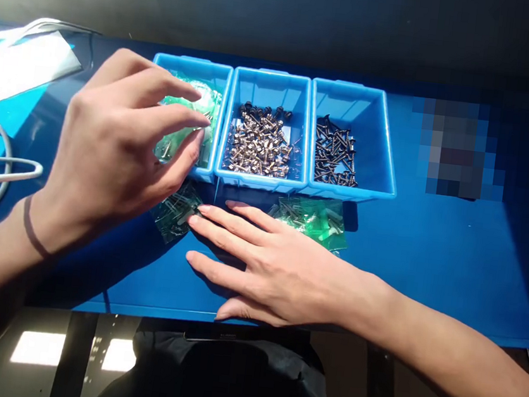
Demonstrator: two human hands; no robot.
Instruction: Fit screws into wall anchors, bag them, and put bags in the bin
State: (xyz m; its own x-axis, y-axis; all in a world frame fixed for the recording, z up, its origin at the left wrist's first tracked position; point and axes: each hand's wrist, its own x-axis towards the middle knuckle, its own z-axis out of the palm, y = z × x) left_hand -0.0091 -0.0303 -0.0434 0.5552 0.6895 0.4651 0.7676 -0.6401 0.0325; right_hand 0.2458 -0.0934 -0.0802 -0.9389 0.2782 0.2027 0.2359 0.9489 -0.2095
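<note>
My left hand [115, 124] is raised over the left blue bin [194, 63], its fingers curved and apart, thumb and index tips close together. I see nothing held between them. Inside that bin lie clear green-tinted bags [213, 100] of small hardware, partly hidden by the hand. My right hand [270, 269] stretches flat and open over the table, palm down. Its fingertips reach the edge of a small clear bag of screws [174, 214]. Another bag with green and white plugs and screws [314, 220] lies just beyond its back.
The middle bin [273, 75] holds many silver hex-head screws [261, 144]. Black screws [334, 152] fill part of the right bin [377, 135]. White cables [4, 175] and white paper [31, 70] are at left on the blue table [429, 262]. A blurred patch [456, 150] is at right.
</note>
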